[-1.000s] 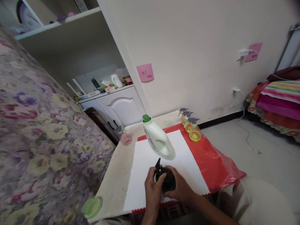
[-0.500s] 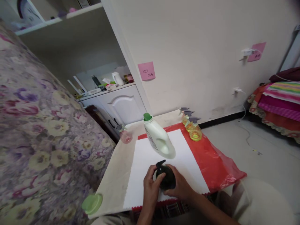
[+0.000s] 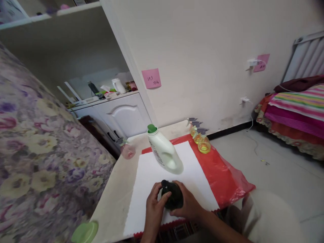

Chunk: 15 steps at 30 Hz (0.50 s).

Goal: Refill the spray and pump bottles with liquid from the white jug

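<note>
Nozzle now turned away; white detergent jug (image 3: 164, 154) just beyond hands (image 3: 172, 206).

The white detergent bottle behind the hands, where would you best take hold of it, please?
Probably at the moulded handle on the white detergent bottle, low on the side facing the camera. The bottle stands upright on the white sheet, green cap on top, so a hand would likely come from the near side, wrapping that handle.

Glossy dark green plastic spray bottle (image 3: 172, 199), smooth white plastic detergent jug (image 3: 164, 155), matt white paper sheet (image 3: 152, 168), shiny crinkled red plastic sheet (image 3: 227, 175)
</note>
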Tool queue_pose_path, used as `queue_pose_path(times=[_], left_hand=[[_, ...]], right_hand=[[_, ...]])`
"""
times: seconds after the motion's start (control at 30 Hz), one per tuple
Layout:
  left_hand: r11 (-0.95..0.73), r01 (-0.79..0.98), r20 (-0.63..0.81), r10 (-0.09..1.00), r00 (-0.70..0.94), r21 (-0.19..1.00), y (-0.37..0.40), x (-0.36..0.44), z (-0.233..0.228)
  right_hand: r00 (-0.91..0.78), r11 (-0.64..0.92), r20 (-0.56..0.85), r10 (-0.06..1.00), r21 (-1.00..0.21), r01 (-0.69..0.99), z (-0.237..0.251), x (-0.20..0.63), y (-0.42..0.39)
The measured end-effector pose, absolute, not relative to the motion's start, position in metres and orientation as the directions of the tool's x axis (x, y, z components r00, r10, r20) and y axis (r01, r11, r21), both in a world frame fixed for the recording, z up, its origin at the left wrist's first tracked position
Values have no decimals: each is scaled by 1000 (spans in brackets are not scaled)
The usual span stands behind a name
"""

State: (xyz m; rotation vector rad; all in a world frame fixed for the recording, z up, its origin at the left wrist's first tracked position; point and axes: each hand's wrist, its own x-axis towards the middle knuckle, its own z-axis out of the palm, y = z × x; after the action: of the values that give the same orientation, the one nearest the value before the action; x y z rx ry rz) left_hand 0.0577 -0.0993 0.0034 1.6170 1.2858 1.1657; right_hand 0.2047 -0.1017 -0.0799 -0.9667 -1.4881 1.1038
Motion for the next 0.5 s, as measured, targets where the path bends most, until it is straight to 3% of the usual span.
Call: queue_pose_path(times=[0.1,0.27,0.5], left_hand=[[-181,283,166,983,79,942,-98,57,3],[-208,363,247,967,-63,908,-101,67,-1],[-186,301,167,982,90,935,-101,59,2]], right_hand=[[-174,266,254,951,-963,51,-79,205,-101],[-159,257,242,957,-963,78,-80,204,-101],[-169,294,282,945,-954,53,-86,204,-100]])
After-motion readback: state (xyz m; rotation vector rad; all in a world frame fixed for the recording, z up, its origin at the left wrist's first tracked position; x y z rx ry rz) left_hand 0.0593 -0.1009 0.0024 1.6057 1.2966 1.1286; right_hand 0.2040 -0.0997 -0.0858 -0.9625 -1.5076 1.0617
